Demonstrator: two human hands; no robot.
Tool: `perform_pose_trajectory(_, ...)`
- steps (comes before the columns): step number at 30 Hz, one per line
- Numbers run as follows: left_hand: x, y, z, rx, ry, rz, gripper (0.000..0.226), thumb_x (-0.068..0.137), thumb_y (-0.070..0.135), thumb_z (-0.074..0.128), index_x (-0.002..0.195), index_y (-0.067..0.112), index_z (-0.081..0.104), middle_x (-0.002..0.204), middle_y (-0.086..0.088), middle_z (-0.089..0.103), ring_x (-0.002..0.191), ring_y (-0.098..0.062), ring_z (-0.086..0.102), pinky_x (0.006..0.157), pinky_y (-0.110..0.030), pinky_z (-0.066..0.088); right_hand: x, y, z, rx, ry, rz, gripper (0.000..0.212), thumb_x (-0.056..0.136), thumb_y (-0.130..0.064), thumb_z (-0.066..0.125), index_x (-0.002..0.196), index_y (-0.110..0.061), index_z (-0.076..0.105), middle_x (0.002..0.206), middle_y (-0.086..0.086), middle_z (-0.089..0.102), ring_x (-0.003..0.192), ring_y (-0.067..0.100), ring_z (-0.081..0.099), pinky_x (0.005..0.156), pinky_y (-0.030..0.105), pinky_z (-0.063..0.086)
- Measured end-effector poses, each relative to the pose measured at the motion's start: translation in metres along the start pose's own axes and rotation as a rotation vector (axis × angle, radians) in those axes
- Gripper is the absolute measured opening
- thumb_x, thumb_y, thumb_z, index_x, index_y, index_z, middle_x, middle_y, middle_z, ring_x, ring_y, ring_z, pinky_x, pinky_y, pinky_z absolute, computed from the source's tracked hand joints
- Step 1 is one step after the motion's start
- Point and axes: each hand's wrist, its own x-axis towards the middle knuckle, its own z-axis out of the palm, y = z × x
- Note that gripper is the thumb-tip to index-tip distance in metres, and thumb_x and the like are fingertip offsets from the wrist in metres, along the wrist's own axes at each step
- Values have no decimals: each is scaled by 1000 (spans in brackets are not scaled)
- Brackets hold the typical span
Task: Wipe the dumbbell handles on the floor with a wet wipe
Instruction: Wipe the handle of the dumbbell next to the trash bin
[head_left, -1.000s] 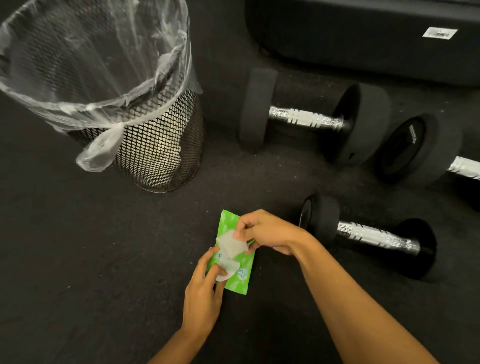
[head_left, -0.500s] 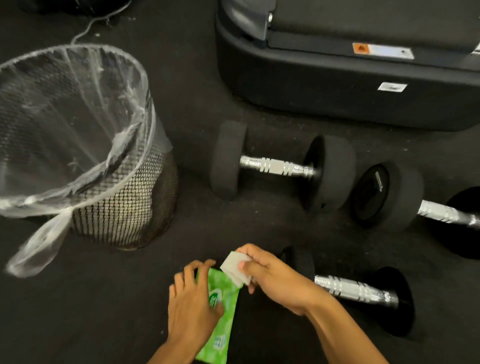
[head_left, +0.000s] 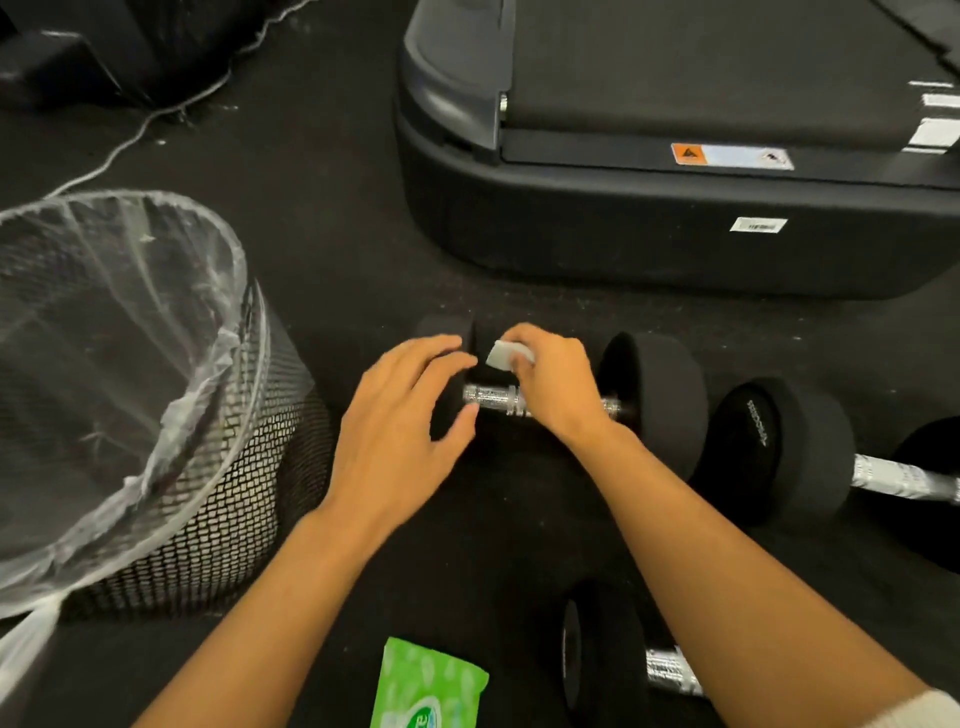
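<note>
Three black dumbbells with silver handles lie on the dark floor. The middle one shows its handle between my hands. My right hand pinches a folded white wet wipe just above that handle. My left hand reaches over the left weight of this dumbbell, fingers spread and loosely bent, holding nothing. A second dumbbell lies at the right. The third dumbbell lies near the bottom, partly behind my right forearm. The green wipe pack lies on the floor at the bottom edge.
A black mesh bin with a clear plastic liner stands at the left. A large black treadmill base fills the back right. A cable runs across the floor at the upper left.
Both hands left the wipe pack and moved forward to the middle dumbbell. My right hand carried the wipe along. The pack stays on the floor near me, and the view tilted up.
</note>
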Motion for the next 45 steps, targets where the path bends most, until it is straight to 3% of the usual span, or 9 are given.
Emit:
perform_pose_trajectory(3,11,-14,15,80,-168,-3,62,84,39,58,140,25,36,151,6,26,141,-10,11,114,-36,16,9,1,17,-256,-161,-27,24,85,-7,53,107,-17,61,100,12,65,94,31,61,81,43,50)
perform_pose_trajectory(7,11,-32,30,52,-276,7,73,85,32,61,143,35,16,155,11,9,142,-4,-6,117,-35,1,-4,1,21,-242,-267,-92,26,91,-11,46,111,-10,62,108,14,64,100,32,59,84,41,48)
perform_pose_trajectory(20,10,-35,34,-77,-212,13,74,83,27,65,142,36,22,152,15,11,141,-4,-3,115,-33,-3,20,10,10,-150,-423,-68,25,93,-12,50,113,-14,66,109,6,66,102,18,59,89,32,48)
perform_pose_trajectory(24,9,-35,37,-100,-167,2,74,82,24,67,141,35,25,151,17,14,141,-4,0,115,-35,-1,23,7,23,-174,-399,-49,25,90,-11,50,107,-15,68,102,10,66,95,24,62,83,39,51)
perform_pose_trajectory(28,7,-35,39,-116,-159,9,74,82,22,68,142,34,27,151,16,16,141,-4,1,115,-34,-1,0,17,17,-149,-356,-149,31,92,-9,48,118,-17,62,111,6,66,104,21,60,88,39,50)
perform_pose_trajectory(33,8,-35,40,-109,-154,12,73,82,23,67,142,33,28,151,15,17,142,-5,2,115,-37,2,9,4,25,-221,-383,-80,18,92,-18,44,91,-12,61,94,13,64,87,30,61,74,42,50)
perform_pose_trajectory(37,7,-35,40,-114,-159,9,71,82,25,66,142,34,28,151,15,17,142,-5,2,115,-37,2,-3,16,16,-168,-386,-154,30,92,-10,45,116,-15,61,114,8,65,107,27,58,89,42,49)
perform_pose_trajectory(41,8,-34,40,-103,-153,10,70,80,31,59,142,33,28,151,16,17,142,-5,2,115,-37,2,17,12,22,-82,-347,-39,23,93,-10,49,106,-16,67,101,5,67,98,20,61,84,36,51)
perform_pose_trajectory(45,6,-35,39,-98,-159,14,71,82,26,65,142,32,28,152,14,16,142,-5,1,114,-36,1,-2,20,26,-69,-257,-124,27,91,-12,53,115,-17,65,117,4,65,111,19,58,95,35,46)
